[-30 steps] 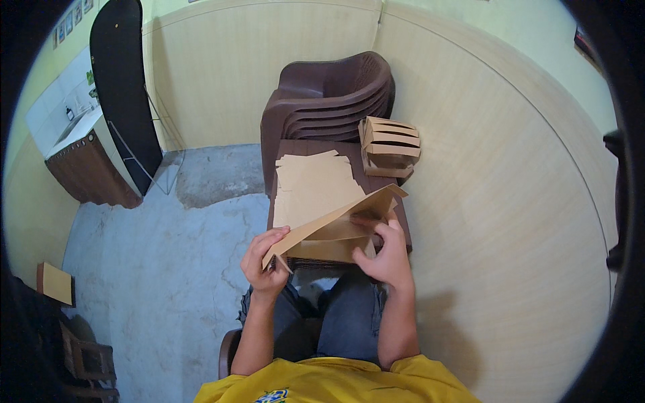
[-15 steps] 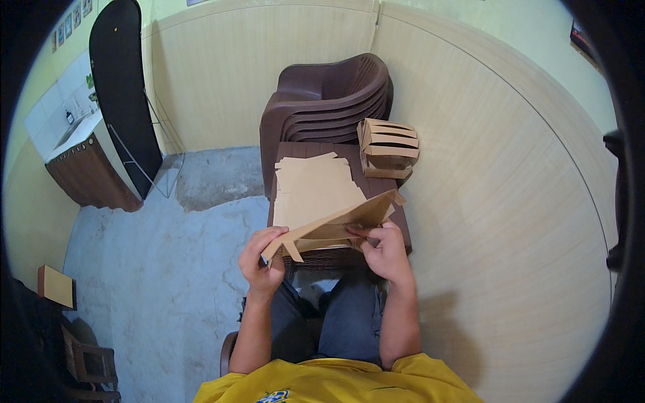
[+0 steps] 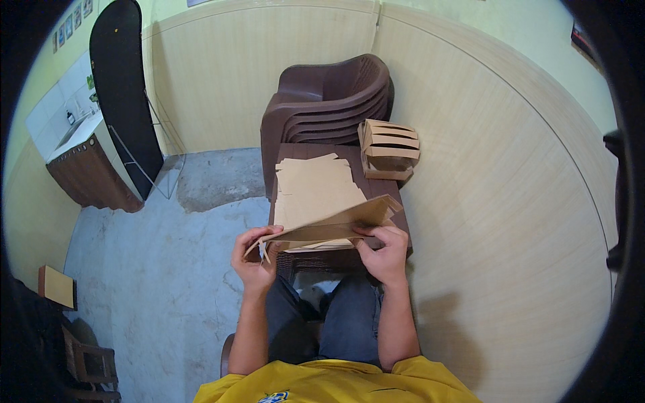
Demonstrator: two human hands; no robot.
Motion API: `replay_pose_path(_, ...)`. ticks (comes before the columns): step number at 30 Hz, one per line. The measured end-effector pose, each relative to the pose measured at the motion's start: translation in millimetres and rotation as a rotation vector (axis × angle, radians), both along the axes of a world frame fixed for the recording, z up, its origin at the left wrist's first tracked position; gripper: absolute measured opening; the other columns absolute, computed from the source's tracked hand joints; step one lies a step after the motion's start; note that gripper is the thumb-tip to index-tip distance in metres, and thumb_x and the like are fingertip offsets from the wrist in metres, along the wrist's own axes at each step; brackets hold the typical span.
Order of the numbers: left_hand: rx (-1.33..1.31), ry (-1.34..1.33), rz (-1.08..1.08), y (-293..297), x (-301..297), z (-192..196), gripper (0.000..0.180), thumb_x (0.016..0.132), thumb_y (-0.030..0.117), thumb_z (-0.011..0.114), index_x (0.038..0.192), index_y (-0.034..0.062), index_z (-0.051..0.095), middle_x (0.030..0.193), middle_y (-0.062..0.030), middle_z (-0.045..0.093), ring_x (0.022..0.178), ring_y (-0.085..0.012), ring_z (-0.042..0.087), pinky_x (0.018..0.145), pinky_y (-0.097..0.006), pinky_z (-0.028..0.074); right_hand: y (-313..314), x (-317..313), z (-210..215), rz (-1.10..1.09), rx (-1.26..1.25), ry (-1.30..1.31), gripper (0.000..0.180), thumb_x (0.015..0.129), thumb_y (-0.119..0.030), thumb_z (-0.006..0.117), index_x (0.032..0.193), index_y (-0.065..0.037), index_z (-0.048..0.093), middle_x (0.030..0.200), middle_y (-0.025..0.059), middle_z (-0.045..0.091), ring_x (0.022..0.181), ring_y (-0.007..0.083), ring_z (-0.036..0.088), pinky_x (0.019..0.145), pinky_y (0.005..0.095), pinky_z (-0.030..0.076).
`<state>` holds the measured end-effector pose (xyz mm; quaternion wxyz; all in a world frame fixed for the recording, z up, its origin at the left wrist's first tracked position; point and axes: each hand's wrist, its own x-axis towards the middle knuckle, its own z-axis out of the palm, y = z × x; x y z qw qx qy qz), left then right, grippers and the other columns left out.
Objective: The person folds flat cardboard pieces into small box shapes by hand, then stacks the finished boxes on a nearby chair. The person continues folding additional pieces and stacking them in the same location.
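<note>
My left hand (image 3: 257,258) pinches the carton (image 3: 326,231) at its left end; my right hand (image 3: 384,255) pinches its near edge toward the right. Carton part-folded, held over the near end of the flats (image 3: 314,188) on the tabletop (image 3: 377,188). Folded box (image 3: 390,153) far right. Risks, my guess: uneven pull could crease it skew; a slack left grip could let the flaps spring open.
</note>
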<state>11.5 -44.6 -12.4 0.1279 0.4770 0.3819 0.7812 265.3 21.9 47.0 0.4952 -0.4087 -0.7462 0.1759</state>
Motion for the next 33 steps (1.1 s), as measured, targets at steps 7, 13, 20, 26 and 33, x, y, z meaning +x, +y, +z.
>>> replay_pose_path(7, 0.053, -0.021, -0.025, 5, -3, 5, 0.027, 0.094, 0.000, 0.084, 0.112, -0.0018, 0.064, 0.108, -0.0195, 0.078, 0.107, -0.0282, 0.077, 0.102, -0.044, 0.061, -1, -4, 2, -0.062, 0.183, 0.016, 0.024, 0.074, -0.002, 0.091, 0.095, -0.001, 0.082, 0.086, 0.0129, 0.078, 0.080, 0.0255, 0.076, 0.078, 0.0339, 0.058)
replay_pose_path(13, 0.097, -0.035, -0.031, 1, 2, 5, 0.024, 0.096, 0.001, 0.083, 0.110, -0.0017, 0.064, 0.108, -0.0202, 0.077, 0.106, -0.0291, 0.077, 0.103, -0.047, 0.060, -1, -10, -1, 0.005, 0.148, 0.179, 0.026, 0.074, 0.005, 0.084, 0.098, 0.000, 0.077, 0.104, 0.0166, 0.078, 0.094, 0.0316, 0.078, 0.082, 0.0374, 0.060)
replay_pose_path(20, 0.201, 0.001, -0.040, 3, 9, 5, 0.027, 0.097, 0.004, 0.082, 0.111, 0.0017, 0.059, 0.105, -0.0194, 0.075, 0.104, -0.0297, 0.075, 0.101, -0.051, 0.060, 1, -8, -7, 0.087, 0.122, 0.160, 0.054, 0.082, 0.009, 0.083, 0.130, 0.001, 0.060, 0.126, 0.0163, 0.071, 0.116, 0.0249, 0.069, 0.105, 0.0362, 0.052)
replay_pose_path(26, 0.092, -0.132, 0.057, 3, 16, 1, 0.030, 0.098, 0.006, 0.082, 0.114, 0.0027, 0.057, 0.108, -0.0188, 0.073, 0.106, -0.0303, 0.073, 0.102, -0.049, 0.059, -10, -22, -12, 0.087, 0.050, 0.482, 0.070, 0.084, 0.010, 0.081, 0.145, 0.001, 0.049, 0.146, 0.0138, 0.059, 0.123, 0.0252, 0.065, 0.110, 0.0396, 0.049)
replay_pose_path(33, 0.103, -0.110, 0.047, 2, 18, 2, 0.029, 0.099, 0.005, 0.081, 0.114, 0.0020, 0.057, 0.107, -0.0188, 0.074, 0.104, -0.0309, 0.074, 0.100, -0.048, 0.060, -1, -6, 2, 0.200, -0.080, 0.334, 0.065, 0.085, 0.006, 0.084, 0.143, 0.005, 0.053, 0.143, 0.0164, 0.059, 0.130, 0.0229, 0.062, 0.109, 0.0374, 0.051)
